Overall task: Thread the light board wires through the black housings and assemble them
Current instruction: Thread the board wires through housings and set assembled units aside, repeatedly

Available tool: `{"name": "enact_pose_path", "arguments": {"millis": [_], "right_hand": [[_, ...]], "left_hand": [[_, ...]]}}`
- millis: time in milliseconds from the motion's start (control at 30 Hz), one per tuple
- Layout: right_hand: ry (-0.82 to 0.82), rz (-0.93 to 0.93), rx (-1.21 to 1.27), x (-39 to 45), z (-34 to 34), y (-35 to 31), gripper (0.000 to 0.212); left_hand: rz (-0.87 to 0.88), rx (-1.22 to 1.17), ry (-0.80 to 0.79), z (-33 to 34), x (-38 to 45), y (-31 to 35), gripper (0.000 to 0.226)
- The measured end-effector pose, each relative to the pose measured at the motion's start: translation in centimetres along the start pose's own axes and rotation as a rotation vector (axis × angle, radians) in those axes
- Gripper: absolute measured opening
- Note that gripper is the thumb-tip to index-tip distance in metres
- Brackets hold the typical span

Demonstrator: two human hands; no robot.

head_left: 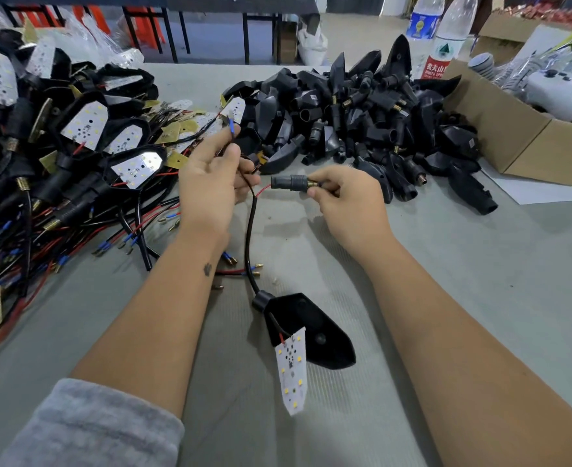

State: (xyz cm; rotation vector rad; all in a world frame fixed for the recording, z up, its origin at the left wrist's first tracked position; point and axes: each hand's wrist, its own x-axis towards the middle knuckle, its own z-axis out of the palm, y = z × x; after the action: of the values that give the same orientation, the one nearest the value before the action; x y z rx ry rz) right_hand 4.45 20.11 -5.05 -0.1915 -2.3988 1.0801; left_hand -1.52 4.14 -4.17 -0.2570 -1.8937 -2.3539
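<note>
**Wire ends held up for the stem**

Nearest the camera, at the bench's near edge, a light board (290, 370) lies pale side up, its narrow end toward the camera, half out of a black housing (311, 332) that rests open side up. A sleeved wire (249, 237) leaves the collar at the housing's far end and climbs away from the camera to the hands, so board, housing and wire lie on one long axis running from the near edge toward the middle of the bench.

The left hand (210, 187) holds the wire's free ends, fingers curled round them; a blue-tipped end (231, 127) sticks up above the thumb. The right hand (343, 200) pinches a short black stem (294, 182) by its brass threaded end. The stem lies crosswise, its long axis left to right, open mouth pointing at the left hand; a red wire (263, 191) already runs into that mouth. Stem and left hand sit just apart, level with each other.

The next move likely turns on this line-up: the remaining end must meet the mouth along the stem's axis, and the left hand is nearer.

A heap of finished units (58, 156) crowds the left edge; loose housings (362, 123) pile at the far side, a cardboard box (520, 136) at the far right corner.
</note>
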Motion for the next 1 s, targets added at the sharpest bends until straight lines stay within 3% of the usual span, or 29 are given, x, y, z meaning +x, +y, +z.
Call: {"name": "enact_pose_path", "arguments": {"millis": [167, 367, 533, 733, 1000], "right_hand": [[0.014, 0.027, 0.078, -0.09, 0.00, -0.04, 0.018], [-0.009, 0.053, 0.168, -0.26, 0.09, -0.01, 0.021], [-0.003, 0.070, 0.217, -0.31, -0.20, -0.12, 0.035], [0.008, 0.102, 0.289, -0.40, -0.32, -0.24, 0.023], [0.038, 0.114, 0.273, -0.37, -0.47, -0.43, 0.032]], "left_hand": [[0.111, 0.269, -0.074, -0.41, 0.17, -0.51, 0.026], [0.125, 0.391, -0.058, -0.11, 0.02, -0.42, 0.030], [0.110, 0.372, -0.076, -0.09, -0.13, -0.07, 0.025], [0.147, 0.372, -0.131, -0.15, -0.41, -0.03, 0.017], [0.130, 0.439, -0.156, -0.21, -0.41, -0.35, 0.016]]}}
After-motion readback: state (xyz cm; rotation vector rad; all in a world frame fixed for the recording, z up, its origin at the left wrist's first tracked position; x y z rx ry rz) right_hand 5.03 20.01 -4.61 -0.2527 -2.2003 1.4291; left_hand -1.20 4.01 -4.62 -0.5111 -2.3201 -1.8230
